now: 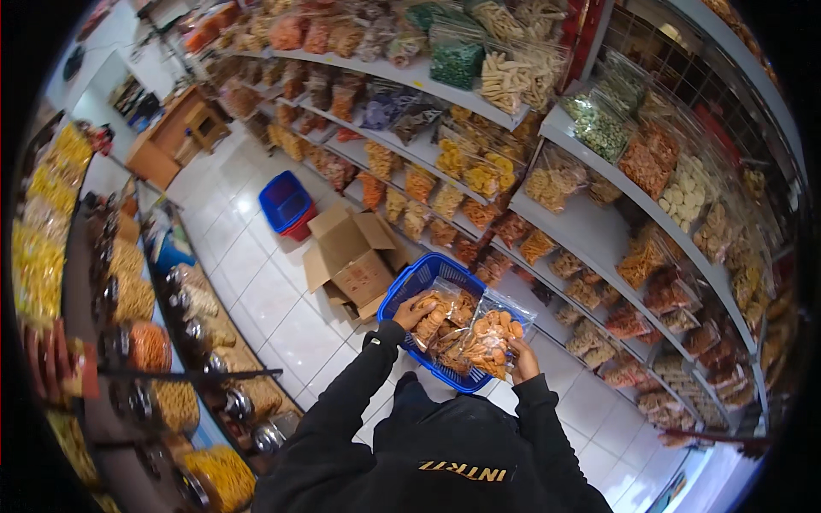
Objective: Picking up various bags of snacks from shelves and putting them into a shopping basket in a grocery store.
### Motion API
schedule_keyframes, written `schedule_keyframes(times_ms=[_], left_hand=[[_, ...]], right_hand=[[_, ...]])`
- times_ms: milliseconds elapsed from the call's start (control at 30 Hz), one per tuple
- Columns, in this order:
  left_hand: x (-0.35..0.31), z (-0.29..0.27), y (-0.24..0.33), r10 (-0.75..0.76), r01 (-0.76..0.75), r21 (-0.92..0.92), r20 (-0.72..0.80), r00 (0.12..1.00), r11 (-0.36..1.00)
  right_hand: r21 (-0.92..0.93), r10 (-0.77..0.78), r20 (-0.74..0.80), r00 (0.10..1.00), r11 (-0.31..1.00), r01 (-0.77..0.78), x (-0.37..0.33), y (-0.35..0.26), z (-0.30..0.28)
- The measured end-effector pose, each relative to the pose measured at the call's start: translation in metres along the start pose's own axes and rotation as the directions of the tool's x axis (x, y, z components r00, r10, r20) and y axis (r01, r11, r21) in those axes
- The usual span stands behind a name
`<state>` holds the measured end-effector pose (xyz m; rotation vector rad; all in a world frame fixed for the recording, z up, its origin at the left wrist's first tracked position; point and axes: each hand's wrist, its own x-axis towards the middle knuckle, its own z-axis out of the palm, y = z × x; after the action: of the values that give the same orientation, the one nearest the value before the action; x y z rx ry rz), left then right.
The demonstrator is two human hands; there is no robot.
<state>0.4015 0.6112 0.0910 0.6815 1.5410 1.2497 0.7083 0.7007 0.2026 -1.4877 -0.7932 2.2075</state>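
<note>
A blue plastic basket (395,299) is in front of my body, with several clear bags of brown snacks (451,342) in it. My right hand (522,359) grips a clear plastic bag of round orange-brown crackers (494,335) by its side, above the basket's right part. At the basket's left side, my left hand (414,311) is closed on the edge of another clear bag of brown crackers (434,320); some of its fingers are hidden by the bag.
Shelves (581,214) packed with bagged snacks run along the right. An open cardboard box (363,278) stands on the tiled floor (256,269) beyond the basket, near stacked blue and red baskets (286,202). Jars of snacks (150,346) line the left.
</note>
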Motion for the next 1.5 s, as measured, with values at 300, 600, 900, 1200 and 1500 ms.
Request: schedule_keyframes(times_ms=[300,600,900,1200,1500], left_hand=[[0.019,-0.019,-0.021,-0.228,0.205,0.558,-0.029,0.973,0.804],[0.004,-0.030,-0.077,-0.026,0.133,0.764,-0.151,0.988,0.631],[-0.049,-0.051,-0.052,0.172,-0.167,0.771,0.076,0.982,0.615],[-0.043,-0.062,-0.051,0.076,-0.101,0.681,0.066,0.995,0.725],[-0.013,-0.038,-0.026,0.144,-0.206,0.319,0.206,0.968,0.925]], right_hand=[[0.145,-0.037,0.049,0.998,0.989,0.030,0.064,0.025,0.082],[-0.458,0.019,-0.187,0.982,0.883,-0.105,0.208,0.063,0.123],[-0.412,-0.043,-0.254,0.966,0.909,-0.068,0.214,0.088,0.161],[0.025,-0.671,0.090,0.736,0.740,0.672,-0.010,-0.079,0.234],[0.395,-0.991,0.132,-0.010,0.043,0.918,-0.301,-0.124,0.202]])
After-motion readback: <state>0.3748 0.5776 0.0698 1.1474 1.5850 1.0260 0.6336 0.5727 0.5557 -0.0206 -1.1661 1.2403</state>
